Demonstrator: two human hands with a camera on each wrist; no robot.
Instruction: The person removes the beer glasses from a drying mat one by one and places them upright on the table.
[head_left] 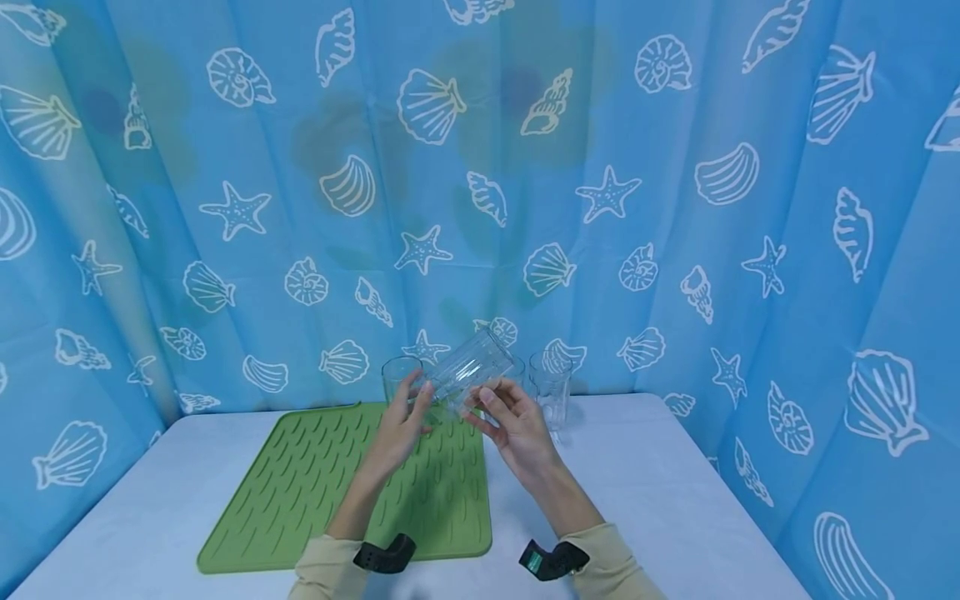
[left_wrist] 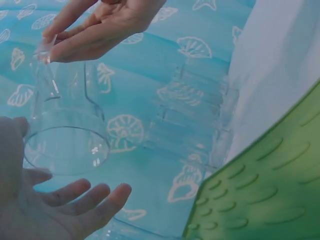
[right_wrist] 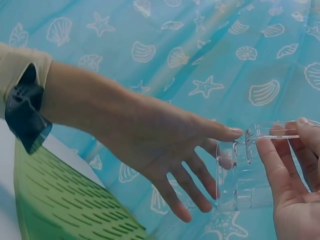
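A clear glass mug (head_left: 474,364) is held tilted in the air above the far edge of a green mat (head_left: 300,492). My right hand (head_left: 517,425) pinches the mug's handle between thumb and fingers, which the right wrist view shows closely. One round end of the mug (left_wrist: 67,145) faces my left hand (left_wrist: 65,200). That hand (head_left: 401,425) has its fingers spread and extended beside this end, not curled round it. Whether the left thumb or fingertips touch the glass I cannot tell.
At the mat's far edge stands a clear glass (head_left: 400,368), partly behind the left hand. More clear glassware (head_left: 552,387) stands at the back, right of the mat, on the white table (head_left: 637,500). A blue shell-patterned curtain (head_left: 465,208) hangs close behind.
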